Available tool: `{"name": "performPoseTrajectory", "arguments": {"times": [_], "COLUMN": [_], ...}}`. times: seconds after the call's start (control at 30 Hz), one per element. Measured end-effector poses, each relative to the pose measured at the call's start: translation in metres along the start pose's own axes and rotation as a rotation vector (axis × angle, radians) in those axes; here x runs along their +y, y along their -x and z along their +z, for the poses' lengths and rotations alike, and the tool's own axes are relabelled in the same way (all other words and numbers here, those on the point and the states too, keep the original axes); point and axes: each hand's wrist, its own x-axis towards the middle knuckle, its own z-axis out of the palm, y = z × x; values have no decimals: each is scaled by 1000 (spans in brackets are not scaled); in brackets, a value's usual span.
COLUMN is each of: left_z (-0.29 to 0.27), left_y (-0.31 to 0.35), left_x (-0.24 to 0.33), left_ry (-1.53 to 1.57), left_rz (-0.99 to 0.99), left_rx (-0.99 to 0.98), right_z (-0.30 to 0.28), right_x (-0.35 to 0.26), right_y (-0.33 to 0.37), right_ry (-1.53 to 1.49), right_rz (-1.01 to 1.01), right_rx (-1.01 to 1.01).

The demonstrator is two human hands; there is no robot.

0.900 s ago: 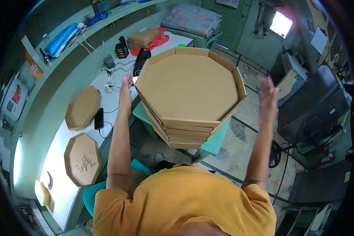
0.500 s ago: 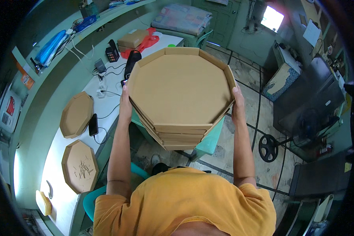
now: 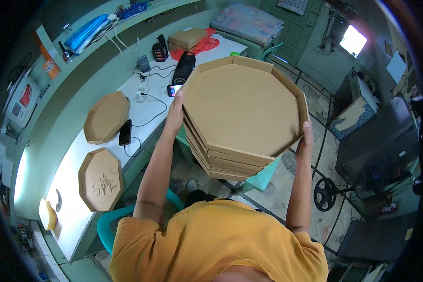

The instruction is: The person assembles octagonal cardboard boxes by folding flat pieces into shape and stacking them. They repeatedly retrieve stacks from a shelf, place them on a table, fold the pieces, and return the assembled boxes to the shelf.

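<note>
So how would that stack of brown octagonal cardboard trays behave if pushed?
The brown octagonal cardboard stack may shift layer by layer, as its front edges look misaligned. It is probably light for its bulk, being thin-walled. The folded top rim seems stiff, though squeezing might crease it.

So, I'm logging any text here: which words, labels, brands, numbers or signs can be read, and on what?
Nothing readable enough to quote.
Calendar-like sheet on the green door: too small.
Orange label, upper left: too small.
Red label on the white container, far left: too blurred.
Small lit screen: too small.
Bright wall screen: washed out.
Stacked cardboard trays: no print seen.
</note>
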Motion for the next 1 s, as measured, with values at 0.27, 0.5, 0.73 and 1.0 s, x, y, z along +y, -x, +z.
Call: {"name": "performPoseTrajectory", "arguments": {"times": [0.27,0.5,0.73,1.0], "left_z": [0,-2,-11,-6], "left_y": [3,4,1,1], "left_x": [9,8,-10,-10], "left_ry": [1,34,51,159], "left_rz": [78,39,63,-38], "left_rx": [-2,30,-8,9], "right_z": [-2,2,-2,-5], "right_x": [0,-5,9,11], "right_y": [-5,-4,-7,-9], "right_ry": [-8,-26,17,-85], "right_rz": [-28,11,-29,-30], "right_rx": [-57,-28,-47,-73]}}
